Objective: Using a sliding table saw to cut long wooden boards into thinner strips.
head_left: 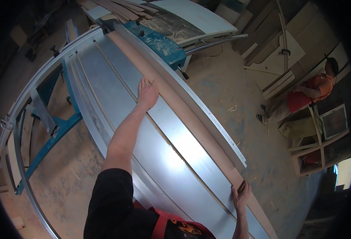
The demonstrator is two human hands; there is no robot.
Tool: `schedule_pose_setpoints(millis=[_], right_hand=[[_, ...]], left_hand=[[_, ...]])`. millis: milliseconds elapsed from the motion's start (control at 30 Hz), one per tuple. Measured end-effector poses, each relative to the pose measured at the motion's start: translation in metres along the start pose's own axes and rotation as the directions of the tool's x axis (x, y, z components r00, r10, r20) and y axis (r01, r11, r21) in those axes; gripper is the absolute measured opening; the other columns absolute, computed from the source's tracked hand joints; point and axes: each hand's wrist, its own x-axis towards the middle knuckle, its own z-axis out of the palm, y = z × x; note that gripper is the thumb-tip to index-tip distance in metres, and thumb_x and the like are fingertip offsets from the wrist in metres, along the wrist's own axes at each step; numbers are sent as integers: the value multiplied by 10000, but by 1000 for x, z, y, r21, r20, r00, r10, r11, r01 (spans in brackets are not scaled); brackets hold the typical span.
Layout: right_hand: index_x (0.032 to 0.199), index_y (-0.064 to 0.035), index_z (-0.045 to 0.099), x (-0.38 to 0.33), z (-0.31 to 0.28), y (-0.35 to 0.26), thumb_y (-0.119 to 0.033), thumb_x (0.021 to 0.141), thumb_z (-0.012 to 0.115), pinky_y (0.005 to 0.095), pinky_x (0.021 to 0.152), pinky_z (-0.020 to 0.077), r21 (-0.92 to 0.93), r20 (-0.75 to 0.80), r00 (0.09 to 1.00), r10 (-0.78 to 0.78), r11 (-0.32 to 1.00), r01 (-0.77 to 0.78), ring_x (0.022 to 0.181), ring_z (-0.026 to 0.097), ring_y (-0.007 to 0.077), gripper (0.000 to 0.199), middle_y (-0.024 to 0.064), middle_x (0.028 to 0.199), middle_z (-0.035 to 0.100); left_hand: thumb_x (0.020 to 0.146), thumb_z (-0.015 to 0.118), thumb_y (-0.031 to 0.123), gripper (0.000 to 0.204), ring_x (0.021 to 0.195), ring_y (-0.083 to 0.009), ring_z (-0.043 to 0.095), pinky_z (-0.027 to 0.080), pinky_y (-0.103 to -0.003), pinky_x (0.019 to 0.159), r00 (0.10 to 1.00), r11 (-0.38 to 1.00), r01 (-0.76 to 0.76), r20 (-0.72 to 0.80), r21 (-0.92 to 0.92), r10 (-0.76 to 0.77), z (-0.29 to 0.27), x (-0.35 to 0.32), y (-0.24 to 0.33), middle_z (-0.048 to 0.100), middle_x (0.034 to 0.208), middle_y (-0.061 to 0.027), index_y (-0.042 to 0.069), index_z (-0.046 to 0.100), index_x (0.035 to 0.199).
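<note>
A long thin brown board (183, 107) lies along the shiny metal table (171, 155) of a sliding panel saw, against a white fence (207, 119). My left hand (148, 93) rests flat on the board's edge far up the table, fingers spread. Near the table's closer end, my right hand (241, 194) presses on the same board with fingers extended. A narrow wooden strip (163, 135) runs along the table beside the board.
The saw's blue body (159, 42) and stacked strips sit at the far end. A blue steel frame (52, 135) supports the sliding carriage on the left. Another person (303, 99) crouches at the right among boards and frames. Sawdust covers the floor.
</note>
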Motion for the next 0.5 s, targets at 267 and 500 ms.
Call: schedule_pose_setpoints(millis=[267,500], right_hand=[[1413,79,483,1,21,-33,-166,918,727,483,1165,356,5,28,995,-91,996,91,1377,439,454,604,282,1458,471],[1463,82,439,15,41,-72,-232,935,679,579,1226,221,-42,158,930,-331,939,341,1484,327,464,660,292,1586,357]], left_hand=[[1055,446,294,498,1513,-446,285,174,-489,1267,1000,1000,6,14,3,-6,0,8,-19,371,1567,-339,134,498,1524],[1044,475,299,465,1495,-449,318,203,-479,1260,999,999,-5,-39,-53,3,2,29,-24,407,1544,-336,155,566,1477]])
